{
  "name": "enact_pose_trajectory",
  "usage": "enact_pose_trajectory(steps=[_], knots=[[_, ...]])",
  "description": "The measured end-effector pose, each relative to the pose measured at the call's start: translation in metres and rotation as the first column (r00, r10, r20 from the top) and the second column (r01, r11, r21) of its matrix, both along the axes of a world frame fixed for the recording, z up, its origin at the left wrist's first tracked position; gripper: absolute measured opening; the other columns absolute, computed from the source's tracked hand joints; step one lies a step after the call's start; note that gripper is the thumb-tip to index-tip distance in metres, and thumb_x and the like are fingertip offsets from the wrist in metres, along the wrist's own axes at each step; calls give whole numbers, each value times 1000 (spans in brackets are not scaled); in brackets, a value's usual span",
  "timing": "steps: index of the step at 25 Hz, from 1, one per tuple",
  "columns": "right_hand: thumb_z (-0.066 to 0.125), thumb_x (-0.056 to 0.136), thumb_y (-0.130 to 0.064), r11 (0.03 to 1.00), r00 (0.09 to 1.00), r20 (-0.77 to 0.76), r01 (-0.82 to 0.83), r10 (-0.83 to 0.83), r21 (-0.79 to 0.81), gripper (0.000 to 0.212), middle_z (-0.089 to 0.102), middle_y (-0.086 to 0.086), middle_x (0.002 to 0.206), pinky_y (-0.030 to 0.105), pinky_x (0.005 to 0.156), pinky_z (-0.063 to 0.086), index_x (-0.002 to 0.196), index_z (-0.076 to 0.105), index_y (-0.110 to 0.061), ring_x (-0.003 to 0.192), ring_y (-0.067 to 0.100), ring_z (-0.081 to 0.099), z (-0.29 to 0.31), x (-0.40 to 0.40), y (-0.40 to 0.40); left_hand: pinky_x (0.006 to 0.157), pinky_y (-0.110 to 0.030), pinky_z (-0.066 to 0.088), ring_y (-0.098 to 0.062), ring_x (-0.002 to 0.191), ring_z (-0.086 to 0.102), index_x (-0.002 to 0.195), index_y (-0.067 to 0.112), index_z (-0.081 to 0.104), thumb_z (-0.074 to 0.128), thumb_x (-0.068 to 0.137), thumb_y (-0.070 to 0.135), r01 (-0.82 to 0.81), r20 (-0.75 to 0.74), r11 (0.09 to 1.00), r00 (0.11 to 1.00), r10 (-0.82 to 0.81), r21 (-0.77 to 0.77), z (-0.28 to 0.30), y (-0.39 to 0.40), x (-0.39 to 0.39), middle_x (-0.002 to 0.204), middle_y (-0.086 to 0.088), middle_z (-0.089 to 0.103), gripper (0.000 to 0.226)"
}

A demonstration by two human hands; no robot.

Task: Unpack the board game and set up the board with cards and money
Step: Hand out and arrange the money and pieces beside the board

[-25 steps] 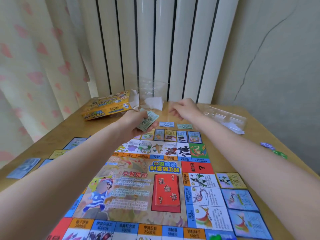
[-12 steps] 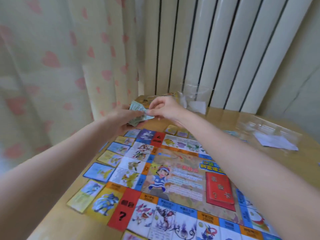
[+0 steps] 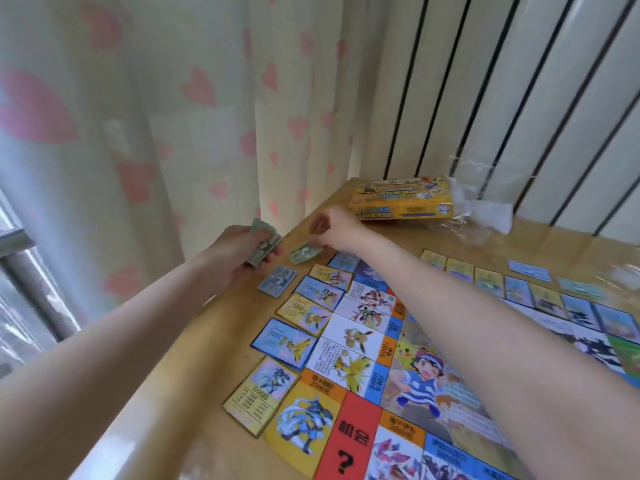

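Cream curtains with pink hearts and a white ribbed radiator back a pale wooden surface [image 3: 166, 393] where the game is mostly laid out. The colourful printed game board [image 3: 408, 368] lies open and flat, with small yellow and blue property cards [image 3: 304, 311] set in a row just beside its left edge and more along its far edge. The yellow cardboard game box [image 3: 403, 199] sits at the far corner, touching crumpled clear plastic wrapping [image 3: 485, 209]. Judging by this, unpacking and card placement look largely done, and dealing out the money is the step in hand.

The left hand [image 3: 239, 252] has its fingers curled round a small stack of green paper notes [image 3: 265, 245], held above the surface edge. The right hand [image 3: 332, 230] reaches across the board's far left corner, its fingertips narrowly pinching a single green paper note [image 3: 304, 253] that lies low at the surface, just beyond the nearest blue card. Whether that note already rests flat cannot be told.
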State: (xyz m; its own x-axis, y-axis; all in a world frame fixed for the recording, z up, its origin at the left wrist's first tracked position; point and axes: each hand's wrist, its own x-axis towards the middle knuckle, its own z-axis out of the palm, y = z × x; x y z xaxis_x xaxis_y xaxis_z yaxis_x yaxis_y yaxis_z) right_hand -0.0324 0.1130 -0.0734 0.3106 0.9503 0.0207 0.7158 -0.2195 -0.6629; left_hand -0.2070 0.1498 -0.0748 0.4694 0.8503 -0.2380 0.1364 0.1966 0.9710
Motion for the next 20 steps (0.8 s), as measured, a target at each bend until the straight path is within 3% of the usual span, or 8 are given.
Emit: enact_pose_trajectory(steps=[2,5,8,10,12,15,17,20], knots=[[63,84,-7,997,984,167,-61,70,-55,14,56,5,91,19,60,40,98,64,-5,84,17,52,-10,-3,8,39,-15,44,-7,41,54,88,2,59,44,98,16,7,2,999,1000,-7,-47,-3,2,4,61,-6,64,22],[57,88,-6,991,953,273,-126,131,-35,12,60,9,101,18,64,38,96,66,-8,88,16,51,-20,-3,11,39,-16,45,-11,45,56,83,0,57,36,98,10,18,40,995,999,-14,-101,-5,2,11,59,-7,63,28],[50,90,-3,994,932,357,-85,57,63,19,54,11,107,18,68,37,97,67,-7,96,19,49,-12,-7,1,47,-21,54,-12,48,65,82,-2,57,38,96,3,37,115,996,993,-28,-80,-2,-3,17,60,-10,67,23],[46,93,-4,979,964,261,-4,-51,204,22,59,11,110,23,81,38,98,67,-6,102,22,54,6,-10,-15,57,-23,58,-14,55,68,87,-3,57,43,95,0,88,132,995,988,-83,-36,5,-11,18,72,-15,68,17],[50,94,-11,971,997,63,22,-38,237,18,64,4,97,29,83,43,103,64,-3,91,19,56,31,-12,-41,63,-25,59,-15,60,70,93,-2,58,48,92,-2,178,114,984,977,-180,33,14,-21,17,72,-13,70,9],[62,87,-11,981,978,-196,-31,70,192,12,60,6,72,22,59,47,93,62,-1,62,14,55,59,-22,-100,56,-19,54,-10,60,67,97,3,60,54,89,3,418,-13,895,907,-422,157,34,-47,10,68,-3,71,10],[67,83,-8,983,971,-224,-45,85,178,8,59,7,65,15,48,44,80,61,-6,51,8,53,67,-37,-138,49,-12,48,-4,53,62,90,7,60,53,89,3,579,-63,800,815,-577,161,46,-72,1,63,0,69,8],[70,80,-9,990,976,-215,-13,42,137,16,57,4,59,13,45,41,70,58,-11,45,2,51,66,-61,-191,45,-10,42,-2,47,53,81,9,59,56,86,5,697,-156,694,717,-679,183,49,-111,-16,60,2,66,7]])
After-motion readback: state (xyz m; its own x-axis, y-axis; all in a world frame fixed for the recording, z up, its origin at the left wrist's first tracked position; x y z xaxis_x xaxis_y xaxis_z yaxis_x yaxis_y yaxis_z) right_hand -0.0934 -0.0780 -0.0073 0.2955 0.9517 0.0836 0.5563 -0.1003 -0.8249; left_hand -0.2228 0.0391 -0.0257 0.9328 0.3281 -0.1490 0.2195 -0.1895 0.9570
